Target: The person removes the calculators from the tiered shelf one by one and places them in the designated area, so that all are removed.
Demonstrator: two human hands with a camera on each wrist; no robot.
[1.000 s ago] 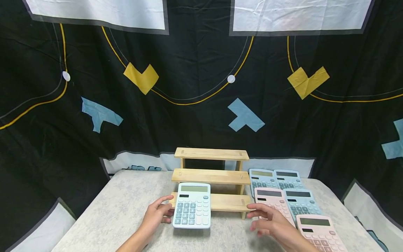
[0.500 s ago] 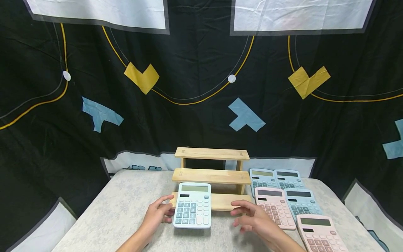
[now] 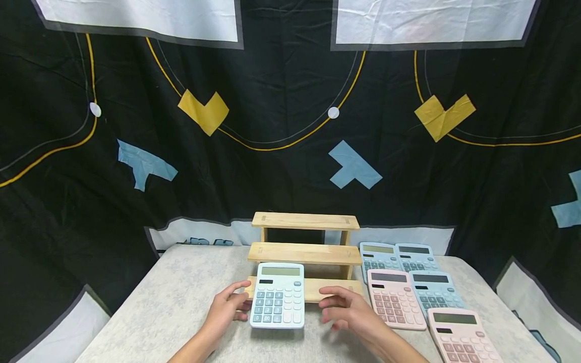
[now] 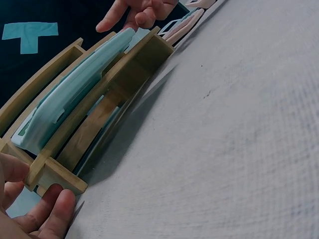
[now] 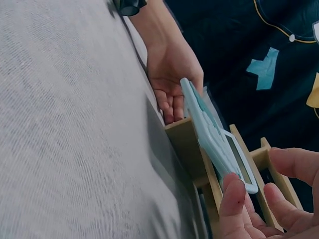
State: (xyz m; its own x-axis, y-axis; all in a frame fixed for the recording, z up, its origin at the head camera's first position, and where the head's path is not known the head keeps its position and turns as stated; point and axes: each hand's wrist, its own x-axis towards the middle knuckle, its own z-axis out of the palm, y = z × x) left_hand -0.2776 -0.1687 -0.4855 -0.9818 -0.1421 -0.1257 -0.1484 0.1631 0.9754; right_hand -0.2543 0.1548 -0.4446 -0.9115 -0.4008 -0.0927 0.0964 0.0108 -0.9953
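Observation:
A three-step wooden display stand (image 3: 304, 253) rises at the table's far middle. On its lowest step a light-blue calculator (image 3: 278, 297) leans back, screen upward, near the left end. My left hand (image 3: 221, 311) holds that end of the step; the left wrist view has the thumb above and fingertips (image 4: 60, 204) below the wooden end. Right of the calculator, my right hand (image 3: 351, 315) hovers before the same step, fingers loosely bent and holding nothing. Its fingertips (image 5: 233, 196) overlap the calculator's edge in the right wrist view.
On the table's right side lie several calculators: a pink one (image 3: 396, 298), a blue one (image 3: 436, 290), two more blue ones behind, and a pink one (image 3: 463, 335) in front. A black cloth (image 3: 281, 176) with tape pieces hangs behind the table (image 3: 150, 312).
My right hand has moved left, away from over the pink calculator and closer to the light-blue one. The left hand and the light-blue calculator have stayed in place.

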